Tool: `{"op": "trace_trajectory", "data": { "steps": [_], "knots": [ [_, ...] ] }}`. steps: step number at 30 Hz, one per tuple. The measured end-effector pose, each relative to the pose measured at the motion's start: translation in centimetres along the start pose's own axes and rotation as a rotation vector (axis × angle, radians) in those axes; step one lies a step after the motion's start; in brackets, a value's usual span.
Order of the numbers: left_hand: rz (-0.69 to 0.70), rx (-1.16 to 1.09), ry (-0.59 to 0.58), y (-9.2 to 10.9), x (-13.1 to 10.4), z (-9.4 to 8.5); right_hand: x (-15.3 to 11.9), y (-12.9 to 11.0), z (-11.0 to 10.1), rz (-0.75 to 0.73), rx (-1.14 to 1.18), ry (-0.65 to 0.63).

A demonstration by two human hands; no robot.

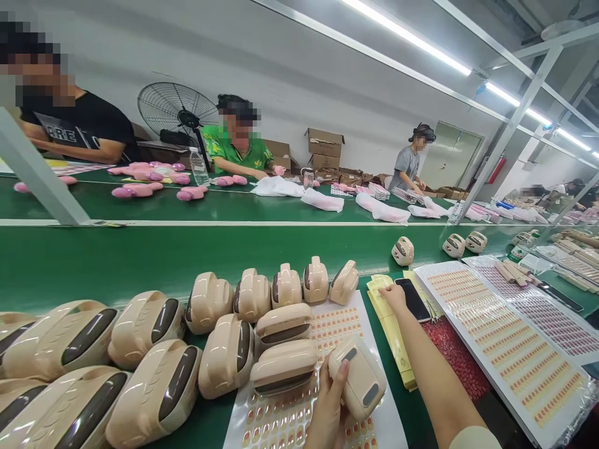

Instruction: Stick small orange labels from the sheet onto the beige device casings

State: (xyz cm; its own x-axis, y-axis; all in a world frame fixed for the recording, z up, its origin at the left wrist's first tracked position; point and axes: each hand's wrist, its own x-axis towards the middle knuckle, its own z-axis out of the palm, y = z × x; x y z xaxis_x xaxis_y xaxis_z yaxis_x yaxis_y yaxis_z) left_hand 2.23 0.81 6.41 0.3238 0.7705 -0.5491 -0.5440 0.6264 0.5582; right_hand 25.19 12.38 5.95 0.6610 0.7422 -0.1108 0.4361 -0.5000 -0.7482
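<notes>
My left hand (330, 399) is closed around a beige plastic appliance (359, 380) with rounded edges, its flat face with two grey inset strips turned up. This one is held above a white sheet of small orange-red oval stickers (340, 321). To the right, my right hand (395, 298) pinches at the upper end of a stack of yellow printed label strips (392, 333); its fingertips are small in view. Many similar beige appliances with handles and dark glossy panels, such as the near one (154, 393), stand in rows left of my hands.
A black phone (412, 299) lies beside the yellow strips. Larger sticker sheets (515, 337) cover the right side, by red material (452, 358). Several appliances stand on the green belt (140, 255). Across it, co-workers sit or stand by pink items (140, 189). A slanted metal post (42, 168) rises at left.
</notes>
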Motion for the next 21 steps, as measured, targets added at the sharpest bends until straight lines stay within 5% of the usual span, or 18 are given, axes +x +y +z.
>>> {"op": "trace_trajectory", "data": {
  "steps": [12, 21],
  "knots": [
    [-0.002, -0.017, -0.046, -0.4, 0.6, -0.8, -2.3, -0.6, -2.2, -0.004, 0.460, -0.083],
    [0.132, 0.143, -0.046, -0.1, 1.4, -0.1, -13.1, -2.1, -3.2, -0.082, 0.785, -0.314]
  ]
}}
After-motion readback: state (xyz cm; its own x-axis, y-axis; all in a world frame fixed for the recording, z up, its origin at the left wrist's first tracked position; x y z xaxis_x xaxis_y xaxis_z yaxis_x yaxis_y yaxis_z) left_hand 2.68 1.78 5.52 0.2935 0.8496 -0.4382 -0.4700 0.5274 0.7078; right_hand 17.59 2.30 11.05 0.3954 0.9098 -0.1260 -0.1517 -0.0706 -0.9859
